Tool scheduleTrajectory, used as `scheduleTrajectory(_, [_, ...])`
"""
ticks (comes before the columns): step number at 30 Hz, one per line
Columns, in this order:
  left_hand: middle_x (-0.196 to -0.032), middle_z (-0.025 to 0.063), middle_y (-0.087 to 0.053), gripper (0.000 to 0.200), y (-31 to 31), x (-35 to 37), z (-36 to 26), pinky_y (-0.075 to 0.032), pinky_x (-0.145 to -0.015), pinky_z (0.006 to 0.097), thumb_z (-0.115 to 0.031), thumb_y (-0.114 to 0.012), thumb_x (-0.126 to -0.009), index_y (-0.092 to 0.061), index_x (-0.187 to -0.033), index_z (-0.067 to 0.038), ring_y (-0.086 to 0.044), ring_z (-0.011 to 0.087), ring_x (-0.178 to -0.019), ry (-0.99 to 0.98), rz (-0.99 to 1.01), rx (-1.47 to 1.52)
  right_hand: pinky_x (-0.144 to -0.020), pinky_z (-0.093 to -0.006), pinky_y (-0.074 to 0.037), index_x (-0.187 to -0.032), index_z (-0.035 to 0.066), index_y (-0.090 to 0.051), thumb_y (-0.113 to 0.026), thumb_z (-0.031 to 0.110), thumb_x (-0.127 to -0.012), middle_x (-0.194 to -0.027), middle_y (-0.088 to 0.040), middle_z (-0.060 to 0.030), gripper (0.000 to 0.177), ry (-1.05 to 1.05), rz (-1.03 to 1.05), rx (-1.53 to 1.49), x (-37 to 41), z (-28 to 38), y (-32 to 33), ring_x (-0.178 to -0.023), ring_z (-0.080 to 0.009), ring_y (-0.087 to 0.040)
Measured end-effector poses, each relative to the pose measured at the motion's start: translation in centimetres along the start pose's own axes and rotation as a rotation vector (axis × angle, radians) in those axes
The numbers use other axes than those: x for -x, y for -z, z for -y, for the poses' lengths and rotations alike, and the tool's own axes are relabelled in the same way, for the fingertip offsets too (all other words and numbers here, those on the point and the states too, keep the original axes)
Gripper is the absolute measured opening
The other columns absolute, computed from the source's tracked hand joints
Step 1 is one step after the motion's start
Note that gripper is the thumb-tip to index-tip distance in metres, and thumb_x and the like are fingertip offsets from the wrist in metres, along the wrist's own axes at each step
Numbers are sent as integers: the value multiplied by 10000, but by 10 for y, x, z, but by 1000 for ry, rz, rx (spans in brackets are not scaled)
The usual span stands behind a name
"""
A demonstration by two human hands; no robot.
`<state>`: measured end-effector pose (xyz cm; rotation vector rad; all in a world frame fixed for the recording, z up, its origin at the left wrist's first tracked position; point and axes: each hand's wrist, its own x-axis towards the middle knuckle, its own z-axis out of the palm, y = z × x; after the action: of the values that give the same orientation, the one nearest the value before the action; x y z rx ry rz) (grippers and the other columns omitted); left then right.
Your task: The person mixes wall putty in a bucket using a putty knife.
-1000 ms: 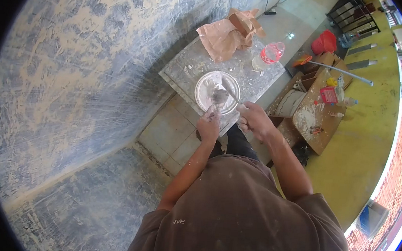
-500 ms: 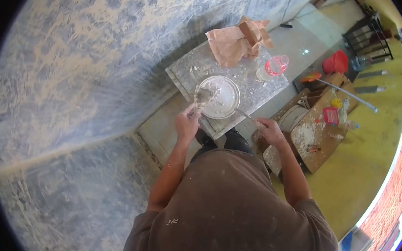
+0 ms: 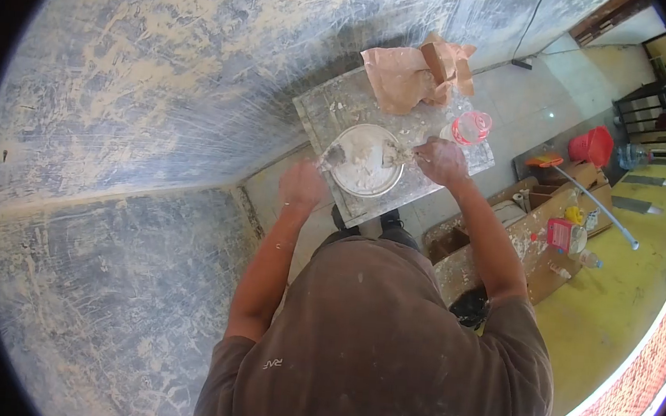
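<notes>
A round bucket (image 3: 366, 184) of white putty stands on a stained work platform (image 3: 461, 167). My left hand (image 3: 302, 184), slightly blurred, is closed at the bucket's left side around a putty knife (image 3: 336, 155), whose smeared blade reaches over the rim. To the right, my right hand (image 3: 443, 162) grips a second putty knife (image 3: 393, 155). Its putty-coated blade points left above the bucket's contents. Both handles are mostly hidden by my fingers.
Crumpled brown paper (image 3: 406, 77) and a pink-and-clear container (image 3: 472, 128) share the platform. On the right are a cardboard box (image 3: 528, 259), a red bucket (image 3: 591, 145) and a long-handled orange tool (image 3: 595, 205). A putty-smeared wall (image 3: 163, 77) borders the left.
My right hand has moved up and forward, bringing its putty knife from the bucket's near right edge to over the putty. My left hand has shifted slightly left. The camera view has shifted.
</notes>
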<state>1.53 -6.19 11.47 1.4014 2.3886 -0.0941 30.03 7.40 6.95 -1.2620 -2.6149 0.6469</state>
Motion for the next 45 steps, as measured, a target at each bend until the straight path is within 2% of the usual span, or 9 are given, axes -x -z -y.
scheduleTrajectory(10, [-989, 190, -699, 234, 11, -25, 8, -535, -799, 499, -201, -623, -843, -716, -1038, -112, -668, 404, -932, -157, 68, -15, -818, -461, -525, -925, 154, -758, -604, 278, -837, -873, -662, -126, 216, 85, 136, 99, -31, 21, -16, -890, -323, -651])
scheduleTrajectory(15, [-966, 167, -699, 243, -3, -74, 19, -539, -789, 492, -180, -611, -859, -719, -1074, -151, -672, 386, -915, -364, -39, 9, -807, -482, -540, -870, 110, -744, -581, 293, -867, -877, -674, -190, 246, -234, 180, 22, 54, 56, -22, -862, -374, -674])
scheduleTrajectory(23, [-954, 186, -708, 307, -20, -111, 15, -538, -834, 454, -176, -622, -879, -686, -1164, -81, -680, 364, -940, -621, -111, 152, -781, -480, -546, -1003, 86, -718, -598, 254, -873, -883, -665, -199, 243, -579, -274, -191, 46, 135, -105, -844, -392, -668])
scheduleTrajectory(26, [-1018, 208, -713, 333, -35, -124, 17, -533, -843, 427, -185, -633, -886, -663, -1182, -35, -690, 347, -965, -473, 10, 434, -774, -494, -540, -927, 64, -710, -586, 251, -880, -868, -657, -222, 229, -685, -273, -215, 60, 161, -80, -832, -403, -660])
scheduleTrajectory(28, [-1100, 157, -714, 328, -55, -145, 19, -572, -634, 365, -185, -611, -926, -634, -1208, -19, -712, 248, -934, -425, 223, 676, -775, -499, -532, -877, 50, -708, -590, 236, -869, -871, -653, -235, 220, -741, -213, -223, 62, 170, -70, -828, -405, -657])
scheduleTrajectory(31, [-1055, 109, -718, 368, -65, -152, 20, -564, -552, 334, -180, -626, -926, -591, -1265, -40, -710, 208, -938, -390, 311, 770, -787, -502, -526, -877, 50, -711, -590, 229, -859, -871, -652, -236, 217, -720, -296, -211, 38, 161, -91, -835, -402, -656])
scheduleTrajectory(36, [-1031, 137, -717, 370, -66, -155, 21, -566, -557, 335, -158, -641, -911, -580, -1256, -39, -717, 208, -908, -403, 263, 719, -851, -455, -538, -1062, 120, -747, -598, 275, -850, -942, -689, -187, 303, -771, -204, -165, 24, 151, -73, -894, -378, -667])
scheduleTrajectory(39, [-1021, 138, -718, 351, -58, -147, 18, -562, -549, 335, -136, -638, -906, -582, -1237, -33, -717, 206, -895, -404, 272, 718, -828, -483, -531, -905, 105, -730, -578, 240, -859, -916, -675, -194, 208, -763, -252, -158, 9, 148, -91, -889, -383, -658])
scheduleTrajectory(45, [-1007, 122, -722, 320, -68, -154, 22, -538, -544, 325, -98, -625, -899, -592, -1209, -24, -709, 199, -843, -472, 261, 701, -825, -478, -528, -961, 118, -729, -620, 276, -851, -925, -667, -189, 221, -772, -426, -218, 6, 149, -124, -904, -373, -657])
